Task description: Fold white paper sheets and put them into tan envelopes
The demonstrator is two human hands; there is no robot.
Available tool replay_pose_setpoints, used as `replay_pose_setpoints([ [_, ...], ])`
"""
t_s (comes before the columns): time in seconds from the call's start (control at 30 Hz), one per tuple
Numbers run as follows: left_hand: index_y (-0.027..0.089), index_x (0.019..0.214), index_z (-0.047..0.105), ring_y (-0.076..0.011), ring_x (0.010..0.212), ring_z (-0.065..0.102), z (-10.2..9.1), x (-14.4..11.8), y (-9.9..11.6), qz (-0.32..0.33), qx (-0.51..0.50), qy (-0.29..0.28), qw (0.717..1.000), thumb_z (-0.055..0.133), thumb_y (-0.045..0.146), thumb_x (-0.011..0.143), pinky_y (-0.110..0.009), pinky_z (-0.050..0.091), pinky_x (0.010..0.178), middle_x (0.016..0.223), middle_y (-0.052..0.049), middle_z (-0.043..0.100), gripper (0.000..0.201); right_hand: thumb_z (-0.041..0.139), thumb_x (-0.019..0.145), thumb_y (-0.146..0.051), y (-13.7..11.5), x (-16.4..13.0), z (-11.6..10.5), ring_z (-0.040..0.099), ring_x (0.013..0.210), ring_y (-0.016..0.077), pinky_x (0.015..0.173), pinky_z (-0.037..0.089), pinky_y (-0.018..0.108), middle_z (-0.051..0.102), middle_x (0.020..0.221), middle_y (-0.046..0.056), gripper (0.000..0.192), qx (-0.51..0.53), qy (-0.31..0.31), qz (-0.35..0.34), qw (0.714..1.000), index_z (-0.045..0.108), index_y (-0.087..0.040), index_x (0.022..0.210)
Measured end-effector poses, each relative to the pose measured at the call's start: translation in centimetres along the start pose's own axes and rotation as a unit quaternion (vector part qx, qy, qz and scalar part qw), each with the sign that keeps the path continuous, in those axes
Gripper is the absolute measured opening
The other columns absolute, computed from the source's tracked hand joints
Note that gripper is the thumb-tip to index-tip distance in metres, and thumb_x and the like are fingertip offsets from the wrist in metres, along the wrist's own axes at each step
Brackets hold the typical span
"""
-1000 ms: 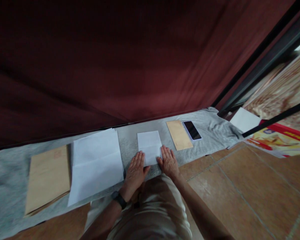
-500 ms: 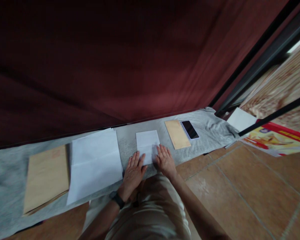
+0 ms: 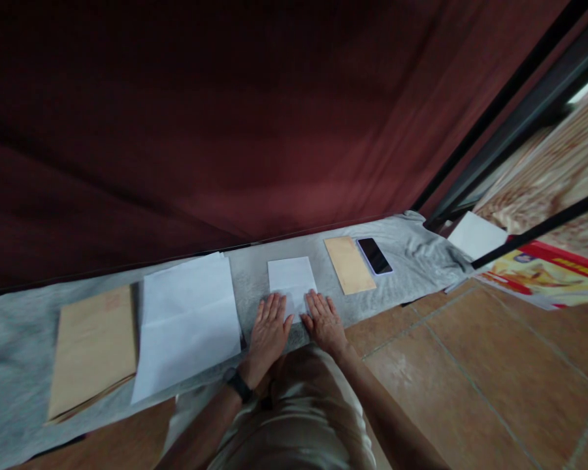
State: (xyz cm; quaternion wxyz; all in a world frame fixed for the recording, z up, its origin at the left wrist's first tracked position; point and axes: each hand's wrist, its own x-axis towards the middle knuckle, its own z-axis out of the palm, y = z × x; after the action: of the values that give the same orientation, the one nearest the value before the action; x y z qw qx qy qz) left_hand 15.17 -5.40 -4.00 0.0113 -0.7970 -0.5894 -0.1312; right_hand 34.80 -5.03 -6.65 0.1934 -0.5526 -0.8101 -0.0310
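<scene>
A white folded sheet of paper [image 3: 291,274] lies on the grey cloth directly in front of me. My left hand [image 3: 269,329] rests flat across its near left corner, fingers stretched out. On the near right corner lies my right hand [image 3: 324,325], likewise flat with its fingers extended. Both hands are open and hold nothing; they cover the lower corners of the paper. To the right is a tan envelope [image 3: 349,265], and left of my hands a stack of large white sheets [image 3: 189,326].
Brown envelopes [image 3: 94,352] lie stacked at the far left. A phone [image 3: 375,256] sits beside the tan envelope. The grey cloth [image 3: 411,254] covers a narrow surface against a dark red curtain [image 3: 274,130]. A colourful box [image 3: 543,271] stands at the right, above the tiled floor [image 3: 451,352].
My left hand has slid slightly up and right along the paper. My right hand has shifted a little down, its fingers now pointing more straight ahead.
</scene>
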Motion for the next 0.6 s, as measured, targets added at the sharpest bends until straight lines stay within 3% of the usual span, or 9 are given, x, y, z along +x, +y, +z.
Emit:
replay_pose_setpoints([
  [0.13,0.010,0.156,0.038,-0.0253,0.155,0.027,1.1,3.4,1.7,0.033,-0.031,-0.005,0.999,0.030,0.035,0.105,-0.047,0.026,0.127,0.164,-0.013,0.037,0.058,0.041,0.107,-0.038,0.0,0.0,0.2,0.042,0.147,0.0265,0.123,0.028,0.048,0.047,0.158,0.014,0.054,0.000,-0.001,-0.005,1.000,0.042,-0.013,0.155],
  [0.3,0.009,0.156,0.039,-0.0244,0.155,0.028,3.2,7.3,2.6,0.028,-0.038,-0.024,0.999,0.028,0.036,0.105,-0.046,0.024,0.127,0.163,-0.014,0.038,0.058,0.042,0.106,-0.038,0.1,0.1,0.1,0.044,0.146,0.0268,0.122,0.029,0.048,0.050,0.155,0.016,0.056,-0.005,-0.005,-0.011,1.000,0.041,-0.011,0.155],
  [0.6,0.008,0.157,0.036,-0.0254,0.155,0.026,3.7,9.3,-0.3,-0.040,-0.018,-0.017,0.999,0.028,0.043,0.105,-0.045,0.020,0.128,0.165,-0.015,0.033,0.063,0.040,0.107,-0.039,-0.2,0.1,-0.2,0.046,0.145,0.0267,0.123,0.028,0.048,0.050,0.156,0.013,0.054,0.008,0.006,-0.002,1.000,0.041,-0.014,0.155],
])
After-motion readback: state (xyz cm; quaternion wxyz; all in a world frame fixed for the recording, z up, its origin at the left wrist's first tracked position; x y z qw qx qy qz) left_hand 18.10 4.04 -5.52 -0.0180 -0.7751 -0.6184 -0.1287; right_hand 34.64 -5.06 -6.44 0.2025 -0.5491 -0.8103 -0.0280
